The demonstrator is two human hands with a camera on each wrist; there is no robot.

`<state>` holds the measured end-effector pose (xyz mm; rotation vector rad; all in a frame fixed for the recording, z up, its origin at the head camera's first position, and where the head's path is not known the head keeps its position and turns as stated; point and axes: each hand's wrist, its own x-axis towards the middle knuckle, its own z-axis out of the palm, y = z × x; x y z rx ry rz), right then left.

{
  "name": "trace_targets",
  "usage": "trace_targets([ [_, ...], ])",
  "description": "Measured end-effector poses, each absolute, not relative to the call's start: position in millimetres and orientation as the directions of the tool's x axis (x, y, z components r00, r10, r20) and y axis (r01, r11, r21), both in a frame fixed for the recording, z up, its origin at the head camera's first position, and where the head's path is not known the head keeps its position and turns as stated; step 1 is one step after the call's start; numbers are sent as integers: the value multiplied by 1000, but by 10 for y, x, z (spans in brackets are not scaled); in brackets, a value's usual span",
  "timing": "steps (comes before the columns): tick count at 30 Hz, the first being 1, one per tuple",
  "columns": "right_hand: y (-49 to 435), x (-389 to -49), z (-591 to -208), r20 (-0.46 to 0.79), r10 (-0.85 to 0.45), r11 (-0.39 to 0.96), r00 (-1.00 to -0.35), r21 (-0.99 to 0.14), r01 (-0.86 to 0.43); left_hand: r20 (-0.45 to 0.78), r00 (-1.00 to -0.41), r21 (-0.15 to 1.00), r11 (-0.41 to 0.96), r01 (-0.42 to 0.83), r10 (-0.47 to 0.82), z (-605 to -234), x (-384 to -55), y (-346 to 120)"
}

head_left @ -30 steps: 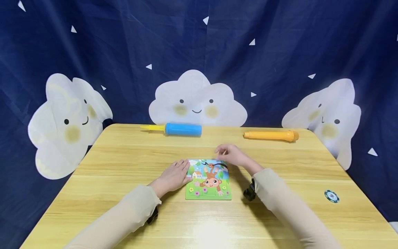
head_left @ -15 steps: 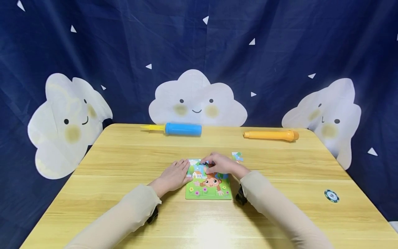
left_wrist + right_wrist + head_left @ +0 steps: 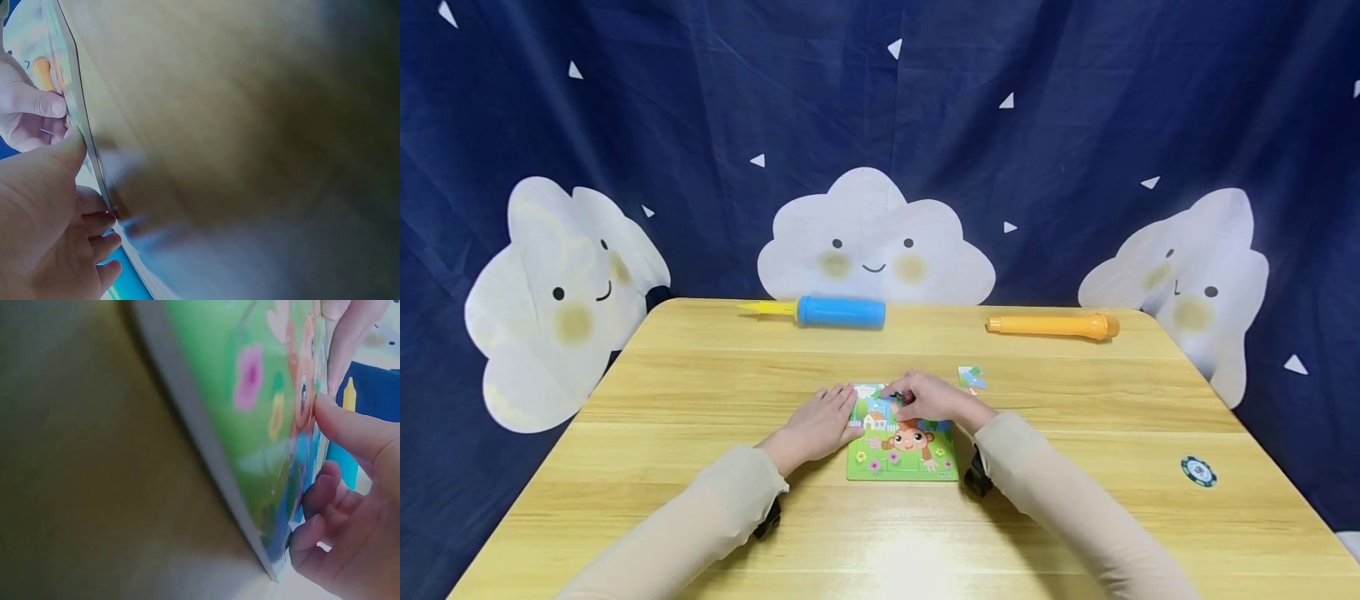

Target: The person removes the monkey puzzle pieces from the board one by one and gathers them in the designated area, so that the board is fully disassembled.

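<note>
Compared with the frame of one second ago, your right hand (image 3: 928,396) has moved from the far right corner of the puzzle (image 3: 901,457) to the upper middle of its picture, and a loose piece (image 3: 972,379) now shows on the table (image 3: 715,417). Your left hand (image 3: 818,427) has stayed in place.

Puzzle: lies flat on the table between your hands, picture side up (the monkey is printed head down).

Loose piece: lies flat, apart from the puzzle, just beyond its far right corner.

Left hand: your fingers lie extended along the left edge of the puzzle. Your thumb is spread from them and touches the border.

Right hand: your fingers are bent, with a narrow gap between thumb and index finger. The right wrist view shows your thumb touching the picture surface. Whether a piece is pinched there, you cannot tell from these views.

Surroundings: a blue pump (image 3: 841,312) with a yellow nozzle lies near the far edge, left of centre. An orange microphone (image 3: 1052,326) lies near the same edge, to the right. A round chip (image 3: 1199,471) rests near the right side. Behind hangs a dark blue curtain (image 3: 700,92) with white clouds.
</note>
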<state>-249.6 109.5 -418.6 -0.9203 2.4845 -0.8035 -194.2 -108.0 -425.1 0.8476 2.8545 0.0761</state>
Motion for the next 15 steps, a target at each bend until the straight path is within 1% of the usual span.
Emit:
trace_targets([
  [3, 1086, -2501, -4171, -166, -675, 605, -719, -681, -412, -137, -826, 95, 837, 539, 547, -4258, -1943, -1082],
  [6, 1074, -2500, -4152, -187, -665, 602, -723, -708, -371, -134, -826, 93, 837, 539, 547, -4261, -1945, -1083],
  [15, 1067, -2491, -4159, -170, -621, 628, -765, -691, -357, -127, -825, 85, 834, 545, 551, -4256, -1945, -1080],
])
